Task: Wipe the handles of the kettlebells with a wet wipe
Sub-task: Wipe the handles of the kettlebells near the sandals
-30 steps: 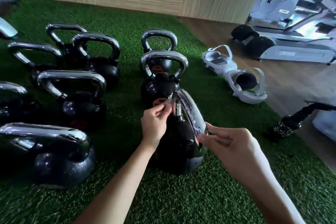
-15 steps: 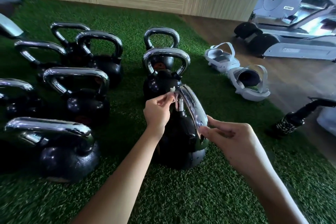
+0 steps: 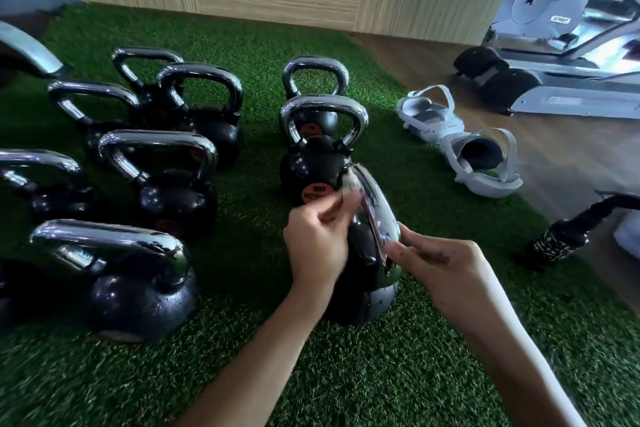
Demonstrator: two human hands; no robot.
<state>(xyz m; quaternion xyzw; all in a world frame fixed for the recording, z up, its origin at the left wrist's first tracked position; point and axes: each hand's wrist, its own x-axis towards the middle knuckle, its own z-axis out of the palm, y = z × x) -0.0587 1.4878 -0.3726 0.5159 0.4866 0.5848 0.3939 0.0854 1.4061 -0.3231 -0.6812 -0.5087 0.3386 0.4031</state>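
White wet wipe (image 3: 351, 185) in left hand (image 3: 318, 246) pinch, pressed to far bend of chrome handle (image 3: 379, 208). Right hand (image 3: 446, 263) fingers curled, pinching handle's near end; wipe under them or not, can't tell. Nearest kettlebell (image 3: 367, 291) standing on green turf (image 3: 381, 374), v. close to next kettlebell (image 3: 311, 166) behind. Risks, prob: might lose thin wipe off slick chrome if pinch loosens; could skip handle's underside & bends w/ so small a contact patch; could knock knuckles on bell behind; may rock bell if tugged sideways on soft turf
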